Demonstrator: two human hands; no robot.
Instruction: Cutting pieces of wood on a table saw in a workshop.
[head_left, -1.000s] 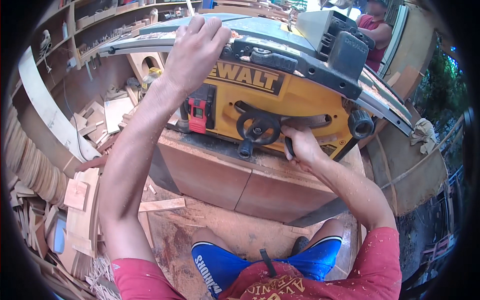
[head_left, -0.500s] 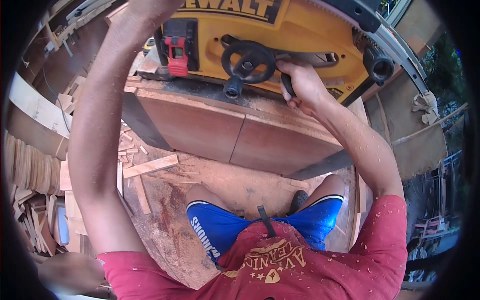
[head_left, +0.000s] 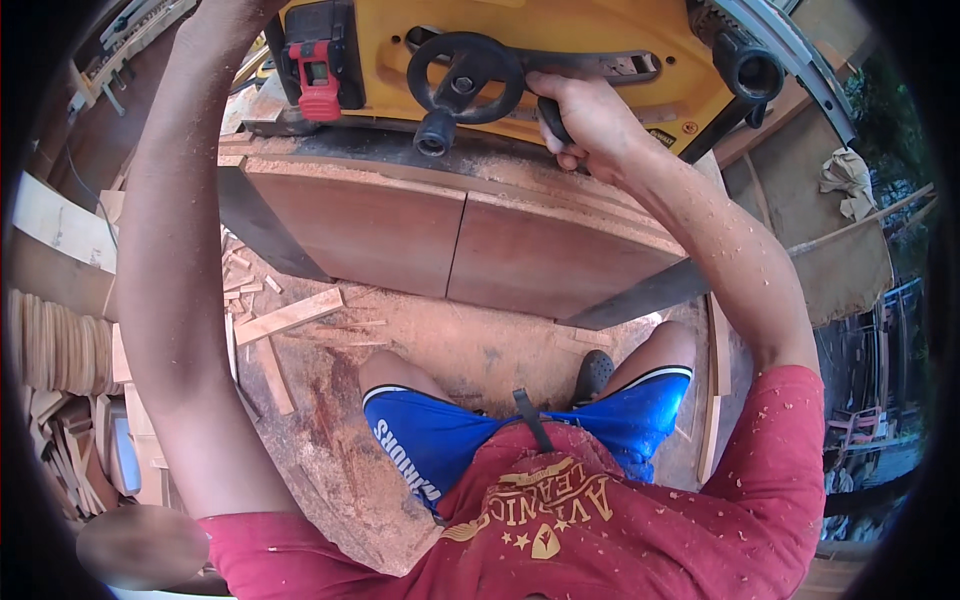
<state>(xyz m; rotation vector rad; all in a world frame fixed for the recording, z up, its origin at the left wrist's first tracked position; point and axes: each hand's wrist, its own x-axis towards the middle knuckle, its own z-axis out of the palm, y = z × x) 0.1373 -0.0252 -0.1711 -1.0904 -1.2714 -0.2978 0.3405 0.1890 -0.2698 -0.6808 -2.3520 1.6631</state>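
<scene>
A yellow table saw point(head_left: 600, 35) stands on a reddish wooden cabinet point(head_left: 450, 240) in front of me. My right hand point(head_left: 585, 120) is closed around the black handle at the right side of the saw's black handwheel point(head_left: 465, 75). My left arm reaches up past the red switch point(head_left: 318, 80) on the saw's left; my left hand is cut off by the top edge of the picture. Sawdust clings to both forearms.
Sawdust and loose wood offcuts point(head_left: 285, 320) cover the floor by my feet. Stacks of thin wooden pieces point(head_left: 55, 350) lie at the left. A long plank point(head_left: 55, 225) leans at the far left. A cloth point(head_left: 850, 170) hangs at the right.
The view has tilted further down: the saw has slid toward the top edge and my left hand has left the picture. My right hand stays on the handwheel handle.
</scene>
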